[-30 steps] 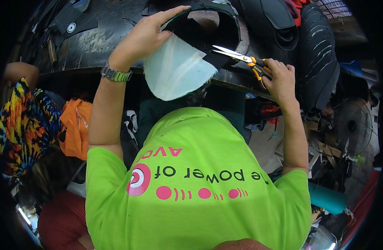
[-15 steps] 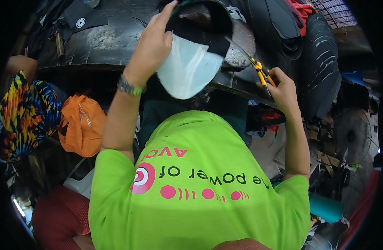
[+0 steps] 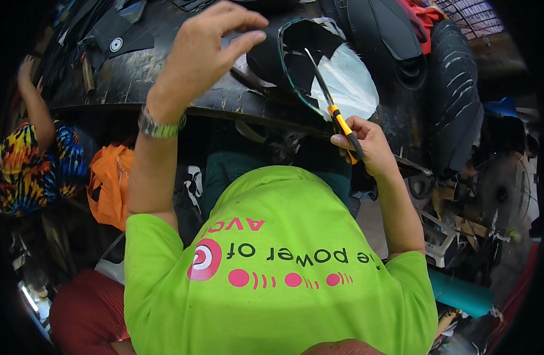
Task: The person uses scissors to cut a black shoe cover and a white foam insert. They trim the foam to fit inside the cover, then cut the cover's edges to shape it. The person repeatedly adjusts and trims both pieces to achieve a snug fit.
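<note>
My left hand (image 3: 207,56) is raised over the table's front edge, open and empty, thumb and fingers apart. My right hand (image 3: 371,145) grips scissors (image 3: 341,121) with yellow and black handles, their blades pointing up and slightly left. Behind the blades, a curved piece (image 3: 350,80) lies at the table's edge. It is black with a dark green rim and a pale, rounded white section, and looks like a shoe part. The scissors overlap this piece in view; whether they touch it I cannot tell.
The dark worktable (image 3: 136,80) holds black scraps and a round white-ringed disc (image 3: 115,44) at the left. Stacked black shaped pieces (image 3: 455,89) stand at the right. An orange bag (image 3: 112,183) hangs at the left near another person's patterned clothing (image 3: 26,171). A fan (image 3: 502,192) stands at the right.
My left hand has let go of the black and white piece and moved left. The piece now lies further right. My right hand has moved left with the scissors, which point more upright.
</note>
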The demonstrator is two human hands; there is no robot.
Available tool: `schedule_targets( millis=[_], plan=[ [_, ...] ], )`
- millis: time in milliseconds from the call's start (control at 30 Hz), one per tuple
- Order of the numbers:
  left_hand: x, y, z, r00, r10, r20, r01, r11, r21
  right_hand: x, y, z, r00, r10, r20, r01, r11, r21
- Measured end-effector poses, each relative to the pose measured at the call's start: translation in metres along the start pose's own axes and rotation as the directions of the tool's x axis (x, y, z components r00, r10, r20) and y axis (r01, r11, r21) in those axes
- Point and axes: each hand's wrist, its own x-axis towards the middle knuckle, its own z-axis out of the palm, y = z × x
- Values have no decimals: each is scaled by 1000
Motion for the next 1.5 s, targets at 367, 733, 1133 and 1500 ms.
schedule_targets(
  millis=[367,733,1133,1500],
  plan=[
    [104,-41,62,856,-43,515,14,998,60,19,-14,-31,783,-542,-305,36,528,-848],
    [73,-68,87,562,-214,799,283,957,57,38,6,-29,754,-574,-320,38,524,-851],
    [42,-52,75,931,-109,348,41,979,198,42,-6,-24,738,-654,-165,121,369,-922],
    [35,-45,66,977,-190,97,184,981,62,34,-29,-4,847,-490,-205,94,519,-850]
  ],
)
